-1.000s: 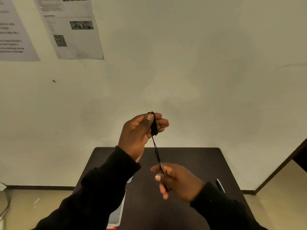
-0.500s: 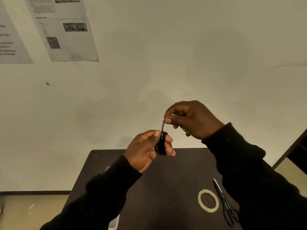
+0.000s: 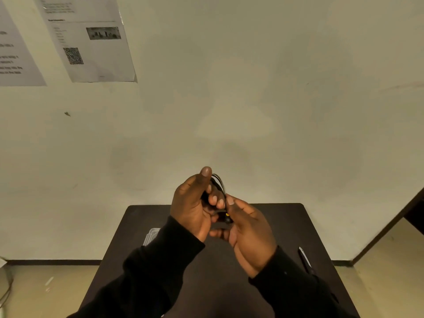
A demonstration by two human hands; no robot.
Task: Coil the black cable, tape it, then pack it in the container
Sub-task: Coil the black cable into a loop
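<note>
The black cable (image 3: 218,181) is a small coil held up above the dark table (image 3: 270,226), in front of the wall. My left hand (image 3: 191,206) grips the coil, thumb up, with loops showing above the fingers. My right hand (image 3: 249,232) is pressed against it from the right, thumb on the cable's end, where a small yellow mark shows (image 3: 227,214). Most of the coil is hidden between the two hands. A corner of the clear plastic container (image 3: 151,235) peeks out behind my left sleeve.
Scissors (image 3: 306,260) lie on the table's right side, partly hidden by my right sleeve. Printed sheets (image 3: 91,40) hang on the wall at the upper left. A dark door or furniture edge (image 3: 413,214) stands at the far right.
My right hand came down from above the coil and now closes against my left hand. The free end is wound in. The tape ring on the table is now hidden behind my right arm.
</note>
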